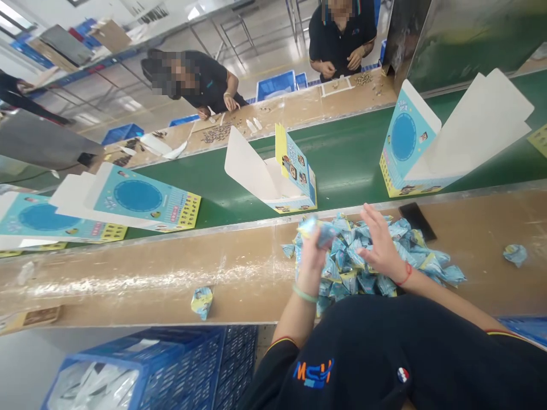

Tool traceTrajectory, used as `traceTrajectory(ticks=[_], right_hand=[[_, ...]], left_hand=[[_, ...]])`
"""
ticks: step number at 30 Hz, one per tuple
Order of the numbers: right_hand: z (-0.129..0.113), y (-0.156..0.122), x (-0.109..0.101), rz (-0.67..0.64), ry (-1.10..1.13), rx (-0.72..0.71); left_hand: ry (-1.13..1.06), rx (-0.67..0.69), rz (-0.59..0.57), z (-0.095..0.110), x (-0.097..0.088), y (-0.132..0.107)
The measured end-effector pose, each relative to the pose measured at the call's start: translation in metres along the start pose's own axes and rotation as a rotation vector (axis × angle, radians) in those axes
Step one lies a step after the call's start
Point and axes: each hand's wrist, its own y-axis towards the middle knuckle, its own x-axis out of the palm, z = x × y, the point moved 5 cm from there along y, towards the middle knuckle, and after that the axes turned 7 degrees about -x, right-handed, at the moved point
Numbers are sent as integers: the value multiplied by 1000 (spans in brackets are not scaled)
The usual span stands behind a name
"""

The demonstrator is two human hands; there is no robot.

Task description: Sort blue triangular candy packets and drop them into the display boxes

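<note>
A heap of small blue foil packets [367, 256] lies on the wooden bench in front of me. My left hand [314, 250] is raised over the heap's left side, closed around a few blue packets [318, 230]; motion blurs them. My right hand [380, 242] rests on top of the heap with its fingers spread over the packets. An open printed display box [290, 176] stands on the green conveyor belt [342, 154] just beyond the heap.
Single packets lie at the bench's left [201, 300] and right [515, 253]. A black phone [417, 221] lies by the heap. More open boxes [431, 142] and flat ones [141, 199] ride the belt. Two people work across it. A blue crate [162, 364] sits below.
</note>
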Motion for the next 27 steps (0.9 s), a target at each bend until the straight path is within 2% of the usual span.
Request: traceTrajectory(ticks=[2,3,4,5,7,9,10,12,15,17,19,22,25,27], right_hand=[[9,-3,-14,48,-24,55],[15,-6,-20,60,-46,100],[22,-12,-25,64,-69,150],[29,-18,-28,64,-92,200],[41,-33,-30,64,-135,287],[50,-46,-28,55,-174,339],[53,-52,-26,48,-194,350],[60,-59,-22,21,-238,350],[77,-62,-17,-38,-328,336],[95,-60,-13,-110,-405,360],[115,-56,-6,-210,-466,409],[136,-51,12,-409,-483,449],[142,-51,31,-644,-490,425],[141,-53,36,-745,-537,419]], left_hand=[[35,321,213,67,-20,27],[96,447,271,101,-27,39],[187,544,291,131,-30,51],[310,573,282,155,-31,63],[550,602,323,188,-32,83],[722,646,404,200,-31,93],[779,682,417,200,-29,96],[892,741,303,185,-15,101],[1125,739,32,142,11,105],[1304,713,6,113,20,102],[1441,732,61,91,19,94],[1519,799,91,67,8,76],[1517,815,62,49,-7,59],[1514,817,49,41,-14,54]])
